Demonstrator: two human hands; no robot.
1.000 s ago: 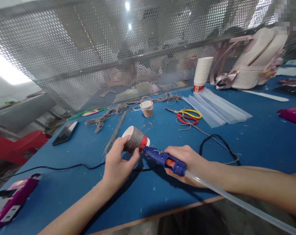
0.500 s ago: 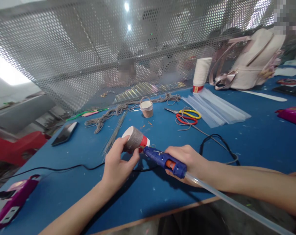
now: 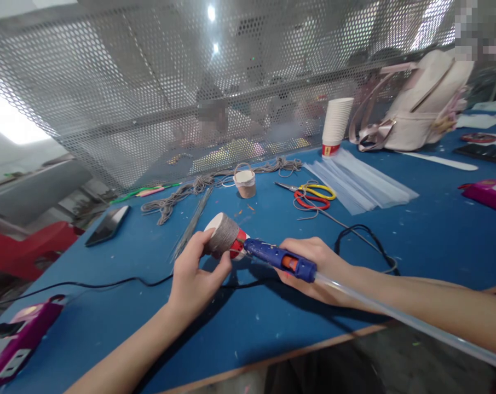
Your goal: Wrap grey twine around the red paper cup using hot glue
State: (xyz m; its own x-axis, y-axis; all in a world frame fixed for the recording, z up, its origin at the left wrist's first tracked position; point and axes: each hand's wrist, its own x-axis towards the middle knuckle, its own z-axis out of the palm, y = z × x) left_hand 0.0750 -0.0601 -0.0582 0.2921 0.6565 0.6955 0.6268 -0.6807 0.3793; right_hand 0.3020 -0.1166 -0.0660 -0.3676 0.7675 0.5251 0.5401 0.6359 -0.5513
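My left hand point(image 3: 201, 271) grips a small paper cup point(image 3: 224, 234) on its side, with grey cord wound around much of it and a red printed band bare near one end. My right hand point(image 3: 313, 268) is closed around a blue hot glue gun point(image 3: 272, 256). The gun's nozzle meets the red part of the cup, or lies just in front of it; I cannot tell which. A long clear glue stick point(image 3: 367, 298) sticks out of the gun's back end. The trigger is hidden by my fingers.
Behind the hands stand a small handled basket point(image 3: 246, 185), grey cord point(image 3: 199, 185), scissors point(image 3: 313, 192), clear plastic strips point(image 3: 361, 183) and stacked paper cups point(image 3: 337, 123). A backpack point(image 3: 416, 112) is at right. A phone point(image 3: 107, 225) and power strip point(image 3: 24, 342) lie left. A black cable point(image 3: 108, 282) crosses the table.
The glue gun's nozzle has risen slightly along the cup's red band, and its back end has swung up and right. My left hand and the cup have barely moved.
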